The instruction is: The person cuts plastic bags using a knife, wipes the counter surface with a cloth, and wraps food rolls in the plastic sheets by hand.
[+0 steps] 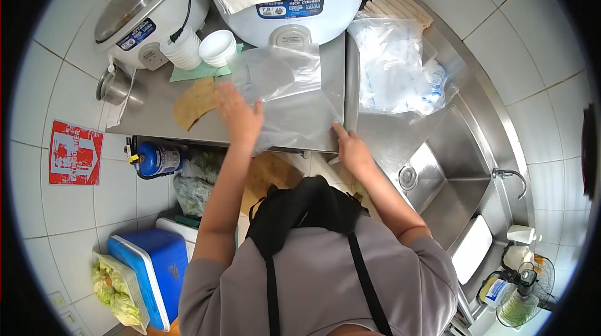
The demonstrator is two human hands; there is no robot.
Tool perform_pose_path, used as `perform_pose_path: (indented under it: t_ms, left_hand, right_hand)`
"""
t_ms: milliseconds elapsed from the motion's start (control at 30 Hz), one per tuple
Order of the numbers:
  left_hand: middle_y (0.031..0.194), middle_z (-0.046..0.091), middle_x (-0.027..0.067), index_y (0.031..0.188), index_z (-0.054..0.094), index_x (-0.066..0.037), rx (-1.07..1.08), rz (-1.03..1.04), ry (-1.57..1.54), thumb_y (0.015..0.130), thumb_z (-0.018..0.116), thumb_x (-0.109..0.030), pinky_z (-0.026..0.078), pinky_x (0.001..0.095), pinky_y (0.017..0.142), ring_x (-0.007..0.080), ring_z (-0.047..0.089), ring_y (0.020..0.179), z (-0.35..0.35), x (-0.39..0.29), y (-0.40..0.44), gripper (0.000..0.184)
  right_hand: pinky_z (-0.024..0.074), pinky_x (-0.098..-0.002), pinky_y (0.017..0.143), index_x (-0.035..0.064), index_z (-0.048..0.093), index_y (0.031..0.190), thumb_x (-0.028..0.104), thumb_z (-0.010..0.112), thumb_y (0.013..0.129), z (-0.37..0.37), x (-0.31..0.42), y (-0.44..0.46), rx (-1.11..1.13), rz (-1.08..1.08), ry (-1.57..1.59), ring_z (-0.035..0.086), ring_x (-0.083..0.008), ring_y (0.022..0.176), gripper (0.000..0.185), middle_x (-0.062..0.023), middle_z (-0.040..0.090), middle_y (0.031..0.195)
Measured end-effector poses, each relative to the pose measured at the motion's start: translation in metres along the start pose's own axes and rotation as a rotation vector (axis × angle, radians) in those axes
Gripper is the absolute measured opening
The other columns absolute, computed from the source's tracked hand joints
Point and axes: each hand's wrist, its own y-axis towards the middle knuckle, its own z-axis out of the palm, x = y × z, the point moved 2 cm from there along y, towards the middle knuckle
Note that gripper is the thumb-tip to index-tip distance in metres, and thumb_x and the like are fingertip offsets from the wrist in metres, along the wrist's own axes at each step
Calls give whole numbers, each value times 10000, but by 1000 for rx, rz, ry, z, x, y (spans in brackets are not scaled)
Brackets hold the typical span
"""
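Observation:
A clear plastic bag (282, 73) lies on the steel counter (150, 111), with more thin clear plastic (297, 120) spread below it. My left hand (239, 114) is over the left edge of the plastic, beside a piece of brown paper (195, 103), its fingers apart. At the plastic's lower right corner, my right hand (352, 147) has its index finger and thumb close together on the plastic's edge. White bowls (217, 47) are stacked on a green cloth (200, 72) just behind the brown paper.
Two rice cookers (288, 20) (144, 23) stand at the back. A metal cup (116, 86) is at the left. Packed plastic bags (394, 64) lie right of the counter, above a sink (447, 167). Below left are a fire extinguisher (150, 159) and a blue cooler (156, 273).

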Motion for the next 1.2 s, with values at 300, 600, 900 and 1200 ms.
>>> perform_pose_path:
  t_ms: [300, 600, 900, 1200]
  left_hand:
    - [1446, 301, 206, 1319, 413, 40, 423, 333, -157, 891, 490, -214, 170, 488, 1116, 347, 217, 1372, 57, -108, -43, 504]
    - [1496, 201, 204, 1395, 275, 62, 344, 315, -79, 934, 423, -339, 61, 473, 1141, 320, 118, 1410, 79, -110, -55, 629]
    - [1493, 178, 235, 1394, 246, 91, 380, 307, -59, 939, 409, -351, 36, 484, 1140, 315, 77, 1418, 73, -112, -52, 655]
    - [1480, 227, 219, 1391, 300, 50, 365, 364, -353, 914, 442, -358, 70, 523, 1125, 362, 143, 1396, 69, -91, -40, 643]
  right_hand:
    - [486, -510, 712, 90, 429, 1329, 68, 480, 865, 6, 10, -31, 13, 98, -46, 602, -448, 790, 467, -294, 574, 971]
    - [503, -501, 655, 128, 377, 1292, 31, 469, 830, 8, -3, -7, -50, 59, -46, 615, -425, 772, 481, -223, 568, 1051]
    - [497, -483, 683, 204, 376, 1337, 46, 495, 829, -10, -5, -14, 73, 80, -77, 610, -415, 777, 545, -192, 571, 1072]
    - [533, -446, 648, 281, 331, 1411, 20, 516, 777, -8, -10, -9, 141, 34, -274, 638, -381, 750, 710, -224, 515, 1115]
